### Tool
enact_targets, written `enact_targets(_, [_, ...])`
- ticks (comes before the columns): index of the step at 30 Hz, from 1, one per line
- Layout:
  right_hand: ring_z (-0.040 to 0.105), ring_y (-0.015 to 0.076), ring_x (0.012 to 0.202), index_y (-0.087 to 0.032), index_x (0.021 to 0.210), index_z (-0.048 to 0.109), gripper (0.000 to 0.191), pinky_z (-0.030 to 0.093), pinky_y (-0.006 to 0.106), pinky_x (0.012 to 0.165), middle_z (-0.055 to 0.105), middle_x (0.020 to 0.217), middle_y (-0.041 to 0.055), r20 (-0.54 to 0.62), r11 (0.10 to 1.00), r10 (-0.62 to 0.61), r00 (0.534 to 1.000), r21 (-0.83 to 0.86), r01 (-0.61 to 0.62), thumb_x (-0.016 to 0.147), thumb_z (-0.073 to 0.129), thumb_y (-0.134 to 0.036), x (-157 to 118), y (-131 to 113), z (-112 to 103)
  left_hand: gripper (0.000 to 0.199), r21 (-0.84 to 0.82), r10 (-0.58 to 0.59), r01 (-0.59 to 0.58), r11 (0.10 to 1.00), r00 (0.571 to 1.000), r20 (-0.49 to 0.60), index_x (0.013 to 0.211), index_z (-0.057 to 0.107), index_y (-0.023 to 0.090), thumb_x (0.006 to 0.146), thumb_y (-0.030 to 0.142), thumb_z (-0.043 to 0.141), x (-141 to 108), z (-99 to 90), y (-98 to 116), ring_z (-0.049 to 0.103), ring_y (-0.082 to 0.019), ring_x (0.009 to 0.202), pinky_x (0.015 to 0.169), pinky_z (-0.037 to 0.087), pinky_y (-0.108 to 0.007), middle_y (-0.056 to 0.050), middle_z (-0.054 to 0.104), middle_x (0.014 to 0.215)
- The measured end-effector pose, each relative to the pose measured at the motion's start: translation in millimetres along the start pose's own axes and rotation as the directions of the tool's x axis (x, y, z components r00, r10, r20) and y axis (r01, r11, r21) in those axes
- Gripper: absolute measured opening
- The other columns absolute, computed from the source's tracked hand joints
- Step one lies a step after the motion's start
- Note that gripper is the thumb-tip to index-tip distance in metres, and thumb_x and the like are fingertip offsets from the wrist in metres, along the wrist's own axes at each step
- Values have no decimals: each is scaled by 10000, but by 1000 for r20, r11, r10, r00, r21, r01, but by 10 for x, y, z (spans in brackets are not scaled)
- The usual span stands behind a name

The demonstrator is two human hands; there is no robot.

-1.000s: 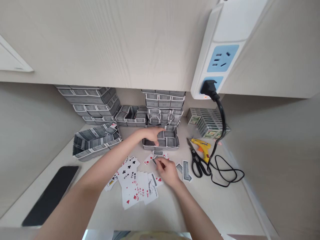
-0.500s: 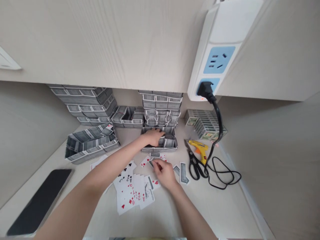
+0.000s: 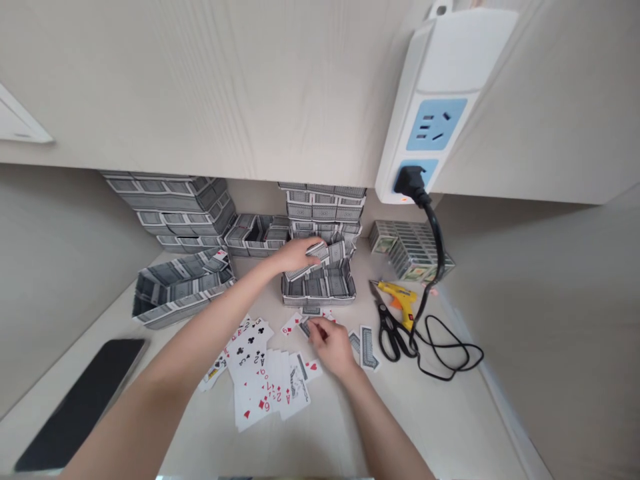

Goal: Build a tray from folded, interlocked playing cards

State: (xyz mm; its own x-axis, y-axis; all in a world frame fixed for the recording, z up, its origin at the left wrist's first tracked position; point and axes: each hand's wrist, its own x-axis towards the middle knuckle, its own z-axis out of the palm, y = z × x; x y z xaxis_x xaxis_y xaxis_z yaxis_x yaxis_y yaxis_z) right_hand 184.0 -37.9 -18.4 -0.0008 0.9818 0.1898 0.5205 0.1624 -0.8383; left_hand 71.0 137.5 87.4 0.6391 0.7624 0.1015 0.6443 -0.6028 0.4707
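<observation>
My left hand (image 3: 301,255) is closed on a folded-card piece (image 3: 336,253), lifted above an open box made of playing cards (image 3: 320,291). Just in front of that box, my right hand (image 3: 330,339) pinches a small card piece (image 3: 305,327) near the tabletop. A red-suited card (image 3: 290,325) lies beside it. Overlapping playing cards (image 3: 265,387) are spread face up on the table between my forearms. Right of my right hand rest loose gray-backed card pieces (image 3: 368,347).
A larger card box (image 3: 183,290) stands at left, a black phone (image 3: 83,400) nearer. Stacked card boxes (image 3: 325,207) line the back. Scissors (image 3: 391,333), a yellow glue gun (image 3: 400,297) and a black cable (image 3: 445,370) lie at right. A power strip (image 3: 430,100) hangs above.
My left hand has risen out of the box and moved slightly back with the card piece in it. My right hand has barely moved.
</observation>
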Motion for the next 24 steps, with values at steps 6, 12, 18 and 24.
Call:
enact_targets(6, [561, 117, 532, -205, 784, 627, 214, 415, 200, 574, 620, 577, -14, 4, 1000, 3, 1000, -2, -3, 825, 437, -294, 1, -11, -10, 252, -79, 1, 0, 997, 1000, 13, 821, 589, 155, 750, 386, 516, 24, 28, -15, 559, -176, 784, 680, 399, -248, -28, 637, 842])
enact_targets(12, [564, 122, 541, -204, 785, 626, 225, 415, 201, 575, 632, 602, -5, 9, 1000, 1, 1000, -10, -1, 829, 430, -304, -6, -5, -20, 208, -125, 1, -11, 992, 997, -83, 834, 554, 167, 786, 347, 461, 18, -4, 5, 523, -146, 715, 641, 379, -238, -7, 609, 797])
enact_targets(18, [563, 117, 529, -205, 786, 631, 221, 415, 198, 573, 627, 584, -12, 8, 1000, -1, 1000, -8, 1, 826, 434, -298, 1, -14, -17, 201, -172, 12, -34, 984, 992, -126, 935, 538, 194, 773, 292, 472, -1, 8, -47, 529, -152, 793, 716, 388, -253, -7, 605, 918])
enact_targets(24, [563, 112, 527, -202, 786, 641, 230, 417, 189, 570, 631, 586, -12, 1, 1000, -12, 1000, -5, 12, 826, 432, -291, 4, -34, -31, 199, -300, 15, -59, 952, 989, -149, 897, 542, 174, 775, 317, 475, -26, -81, -58, 510, -133, 775, 706, 394, -239, -6, 587, 875])
